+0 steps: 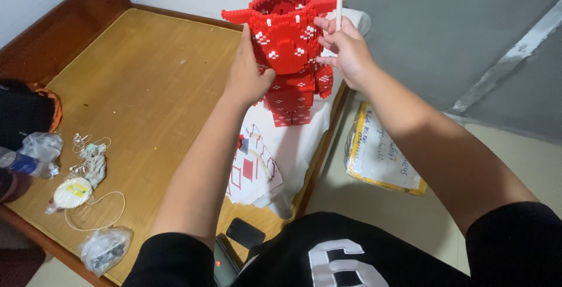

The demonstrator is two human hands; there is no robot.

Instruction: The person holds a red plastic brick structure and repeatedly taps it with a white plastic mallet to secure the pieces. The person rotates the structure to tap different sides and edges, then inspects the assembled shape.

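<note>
Taking the wooden bed platform (140, 88) as the landmark, the nearest things lie at its close left corner: a clear plastic bag (105, 249), a small round tin with a looping white cord (73, 193) and a tangle of earphones (91, 155). Nearer the platform's right edge a white cloth (293, 146) is spread, with a printed instruction sheet (252, 170) on it. Above the far end of that cloth stands the red brick-built figure (290, 53), upright, its long axis running vertical, open at the top and dotted with small white patterns (its feet appear to rest on the cloth). Both hands meet it straight ahead at arm's length: the left hand (249, 73) is clasped against its left flank, while the right hand (348, 50) touches the figure's right side with loosely curled fingers, beside a thin white rod (339, 0). The left hand has the fuller hold. Off the platform's right edge, a yellow-edged packet (380, 155) lies on the floor.
</note>
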